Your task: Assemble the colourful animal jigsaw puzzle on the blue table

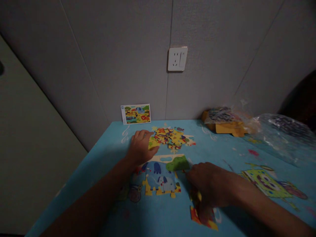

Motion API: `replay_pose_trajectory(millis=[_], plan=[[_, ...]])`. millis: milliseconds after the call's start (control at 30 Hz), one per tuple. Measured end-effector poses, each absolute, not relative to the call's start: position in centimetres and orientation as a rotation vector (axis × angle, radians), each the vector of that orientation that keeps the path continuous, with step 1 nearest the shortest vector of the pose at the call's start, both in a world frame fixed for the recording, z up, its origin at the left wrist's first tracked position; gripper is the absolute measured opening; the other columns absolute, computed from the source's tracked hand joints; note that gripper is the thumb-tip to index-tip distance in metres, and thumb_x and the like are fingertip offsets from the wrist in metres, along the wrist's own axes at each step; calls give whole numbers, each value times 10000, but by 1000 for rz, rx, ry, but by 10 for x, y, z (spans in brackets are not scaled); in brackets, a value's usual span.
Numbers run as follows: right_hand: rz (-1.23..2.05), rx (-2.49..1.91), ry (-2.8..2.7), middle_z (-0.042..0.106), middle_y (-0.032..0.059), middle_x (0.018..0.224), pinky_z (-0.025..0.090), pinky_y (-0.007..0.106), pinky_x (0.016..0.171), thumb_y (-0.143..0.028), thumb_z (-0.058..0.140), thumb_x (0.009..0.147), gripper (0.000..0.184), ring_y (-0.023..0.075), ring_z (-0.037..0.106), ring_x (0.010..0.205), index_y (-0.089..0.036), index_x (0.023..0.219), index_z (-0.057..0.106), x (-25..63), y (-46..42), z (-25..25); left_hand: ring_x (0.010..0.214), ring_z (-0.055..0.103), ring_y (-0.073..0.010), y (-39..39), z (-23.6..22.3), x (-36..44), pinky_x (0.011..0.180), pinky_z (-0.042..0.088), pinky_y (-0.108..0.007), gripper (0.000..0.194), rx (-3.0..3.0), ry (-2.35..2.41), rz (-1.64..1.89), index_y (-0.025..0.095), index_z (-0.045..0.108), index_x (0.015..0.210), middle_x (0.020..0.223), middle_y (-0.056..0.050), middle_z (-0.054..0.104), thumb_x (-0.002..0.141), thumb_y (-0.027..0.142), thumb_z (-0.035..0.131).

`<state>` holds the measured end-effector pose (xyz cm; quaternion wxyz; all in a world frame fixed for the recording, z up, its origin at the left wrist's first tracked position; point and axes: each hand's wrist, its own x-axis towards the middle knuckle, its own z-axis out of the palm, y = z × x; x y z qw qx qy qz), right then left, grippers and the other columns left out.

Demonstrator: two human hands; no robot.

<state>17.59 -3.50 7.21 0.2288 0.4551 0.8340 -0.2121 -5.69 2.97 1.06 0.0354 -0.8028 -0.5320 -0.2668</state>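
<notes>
A partly joined section of flat jigsaw pieces, printed with blue elephants and a rounded green bush (161, 176), lies on the light-blue patterned tablecloth (89, 184) in the middle of the view. At 12 o'clock from it sits a heap of loose, mostly yellow, multicoloured jigsaw pieces (171, 137). The left hand (142, 146), at 11 o'clock, has its thumb and fingers parted around a yellow jigsaw piece (153, 143) at the heap's near-left edge; whether it grips this cannot be told. The right hand (209, 184), at 3 o'clock, curls downward, its fingertips hidden; its grip cannot be told either. Below it, towards 4 o'clock, red-and-yellow jigsaw pieces (195, 214) lie partly covered by it.

Farther out, a white-bordered picture card of animals (137, 114) leans on the grey panelled wall (128, 59) at 11 o'clock. At 2 o'clock rest an orange-yellow package (229, 127) and crumpled clear plastic wrapping (266, 135). A white rectangular wall socket (177, 59) is high at 12 o'clock.
</notes>
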Motion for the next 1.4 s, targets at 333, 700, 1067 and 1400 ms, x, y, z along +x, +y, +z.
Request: replay_pose_trajectory(millis=[333, 700, 1067, 1400], plan=[[-1247, 796, 2338, 574, -21, 632, 386, 245, 531, -537, 782, 601, 427, 129, 506, 561, -174, 766, 629, 186, -16, 76, 1065, 605, -313, 48, 7, -73, 961, 456, -425, 467, -2387, -2051, -562, 197, 688, 1110, 1113, -113, 682, 763, 509, 670], [-779, 2379, 2755, 643, 53, 776, 392, 271, 636, -512, 546, 836, 376, 185, 571, 717, -149, 911, 605, 214, 79, 6, 1104, 600, -277, 59, 9, -86, 1019, 459, -436, 435, -2090, -1955, -1321, 188, 678, 1128, 1169, -94, 655, 754, 405, 726], [-1109, 2022, 3357, 655, 74, 978, 481, 362, 782, -443, 542, 878, 478, 212, 604, 853, -201, 1289, 524, 168, 60, 1, 1057, 513, -266, 44, 2, -61, 952, 443, -451, 539, -2567, -1097, -1302, 182, 642, 1213, 1180, -96, 660, 731, 365, 799], [-599, 2478, 3097, 650, 49, 824, 447, 329, 722, -320, 580, 796, 301, 199, 579, 761, -162, 1039, 663, 188, 80, -5, 1254, 379, -373, 50, 0, -75, 1036, 332, -535, 792, -2559, -1839, -660, 126, 401, 1446, 1368, -162, 516, 764, 416, 681]])
